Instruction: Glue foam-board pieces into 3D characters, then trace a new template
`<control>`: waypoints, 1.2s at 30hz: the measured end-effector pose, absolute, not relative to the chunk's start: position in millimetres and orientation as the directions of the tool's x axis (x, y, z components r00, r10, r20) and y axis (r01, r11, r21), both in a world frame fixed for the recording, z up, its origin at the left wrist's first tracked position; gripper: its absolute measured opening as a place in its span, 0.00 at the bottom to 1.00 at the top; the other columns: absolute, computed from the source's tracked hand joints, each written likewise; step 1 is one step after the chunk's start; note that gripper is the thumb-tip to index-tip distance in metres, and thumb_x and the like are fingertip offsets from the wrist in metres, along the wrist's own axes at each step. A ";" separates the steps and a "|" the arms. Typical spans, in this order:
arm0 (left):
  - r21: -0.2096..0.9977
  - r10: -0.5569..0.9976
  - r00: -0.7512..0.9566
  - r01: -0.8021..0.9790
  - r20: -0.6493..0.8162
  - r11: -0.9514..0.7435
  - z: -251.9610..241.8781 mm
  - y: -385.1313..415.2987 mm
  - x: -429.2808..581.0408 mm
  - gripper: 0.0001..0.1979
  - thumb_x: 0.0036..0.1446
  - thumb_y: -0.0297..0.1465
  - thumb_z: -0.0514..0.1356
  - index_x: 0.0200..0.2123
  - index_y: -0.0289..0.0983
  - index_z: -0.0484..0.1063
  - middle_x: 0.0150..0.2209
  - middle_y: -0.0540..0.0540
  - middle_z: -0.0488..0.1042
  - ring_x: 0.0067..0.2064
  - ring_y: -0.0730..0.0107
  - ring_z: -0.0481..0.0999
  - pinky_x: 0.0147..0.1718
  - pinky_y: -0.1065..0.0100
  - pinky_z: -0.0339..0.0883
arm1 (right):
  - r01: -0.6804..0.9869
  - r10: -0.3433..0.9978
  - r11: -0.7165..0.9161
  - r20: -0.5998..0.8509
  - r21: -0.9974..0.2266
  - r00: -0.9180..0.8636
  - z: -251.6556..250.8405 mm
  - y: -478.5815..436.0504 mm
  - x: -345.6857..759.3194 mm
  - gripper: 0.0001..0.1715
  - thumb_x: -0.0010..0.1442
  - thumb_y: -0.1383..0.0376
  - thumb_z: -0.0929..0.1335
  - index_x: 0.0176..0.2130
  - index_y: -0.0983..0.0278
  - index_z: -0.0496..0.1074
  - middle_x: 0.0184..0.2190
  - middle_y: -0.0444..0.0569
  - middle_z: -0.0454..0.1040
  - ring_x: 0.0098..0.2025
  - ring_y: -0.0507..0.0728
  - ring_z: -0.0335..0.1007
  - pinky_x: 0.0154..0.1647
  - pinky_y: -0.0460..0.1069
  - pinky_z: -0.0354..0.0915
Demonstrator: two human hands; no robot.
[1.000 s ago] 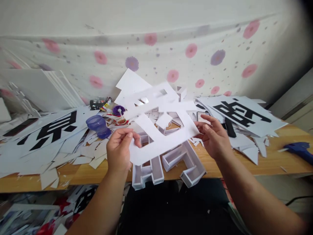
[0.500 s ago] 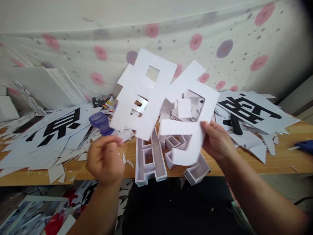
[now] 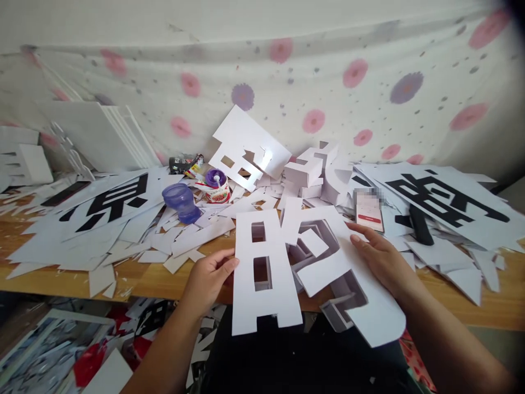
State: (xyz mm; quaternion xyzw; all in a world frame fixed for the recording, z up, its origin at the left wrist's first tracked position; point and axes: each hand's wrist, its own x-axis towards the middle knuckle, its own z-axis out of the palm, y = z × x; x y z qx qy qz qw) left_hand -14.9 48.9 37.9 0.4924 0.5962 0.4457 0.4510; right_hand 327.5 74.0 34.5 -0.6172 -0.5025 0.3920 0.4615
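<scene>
A flat white cut-out panel (image 3: 244, 295) with two rectangular holes lies low in front of me, over white walled letter frames. My left hand (image 3: 211, 279) pinches its left edge between thumb and fingers. To its right is a hook-shaped white cut-out panel (image 3: 353, 257), its right edge gripped by my right hand (image 3: 379, 260). Beneath the panels, parts of a walled letter frame (image 3: 340, 306) show through the gaps and past the lower edge; the rest is covered. Whether the panels touch the frames I cannot tell.
Sheets with black characters lie left (image 3: 118, 200) and right (image 3: 435, 191). A purple cup (image 3: 180, 202), a tub (image 3: 219, 191), a phone (image 3: 369, 210) and a black object (image 3: 420, 225) stand or lie among white scraps. A cut-out sheet (image 3: 241, 128) leans against the flowered curtain (image 3: 340, 104).
The raised white panels have come down over the walled frames. My left hand, earlier apart from the panels, now holds the left one's edge. My right hand has kept the hook-shaped one.
</scene>
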 end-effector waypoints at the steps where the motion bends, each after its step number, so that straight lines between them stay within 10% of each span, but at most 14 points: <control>1: 0.969 0.990 -0.103 0.217 -0.099 0.119 37.8 51.7 -15.6 0.22 0.46 0.45 0.67 0.40 0.38 0.81 0.30 0.45 0.79 0.27 0.64 0.73 0.25 0.67 0.67 | 0.278 0.980 -0.094 -0.040 -0.956 0.194 34.2 76.7 327.2 0.32 0.55 0.46 0.69 0.53 0.60 0.71 0.32 0.50 0.80 0.26 0.60 0.75 0.20 0.51 0.67; 5: 0.918 0.995 -0.086 0.387 -0.055 0.085 33.6 61.7 -20.0 0.20 0.51 0.45 0.62 0.42 0.39 0.81 0.24 0.48 0.78 0.23 0.65 0.71 0.22 0.67 0.64 | 0.455 0.984 -0.101 -0.022 -0.885 0.176 30.4 85.5 327.7 0.35 0.54 0.46 0.68 0.55 0.62 0.71 0.28 0.48 0.75 0.24 0.57 0.69 0.19 0.49 0.61; 14: 0.607 0.994 -0.053 0.795 0.093 -0.015 25.6 65.7 -27.3 0.22 0.60 0.46 0.53 0.47 0.43 0.80 0.45 0.44 0.81 0.45 0.50 0.80 0.41 0.58 0.69 | 0.684 0.990 -0.071 0.035 -0.726 0.140 24.3 94.7 326.9 0.37 0.55 0.45 0.64 0.57 0.60 0.72 0.32 0.48 0.75 0.28 0.58 0.70 0.29 0.53 0.66; 36: 0.299 0.998 0.028 0.954 -0.062 -0.008 36.9 68.1 -15.7 0.22 0.65 0.41 0.46 0.47 0.40 0.76 0.44 0.44 0.80 0.45 0.56 0.77 0.42 0.60 0.64 | 0.780 0.991 -0.056 0.060 -0.623 0.119 6.8 92.6 328.9 0.38 0.57 0.46 0.62 0.58 0.65 0.71 0.37 0.51 0.74 0.29 0.58 0.67 0.35 0.55 0.64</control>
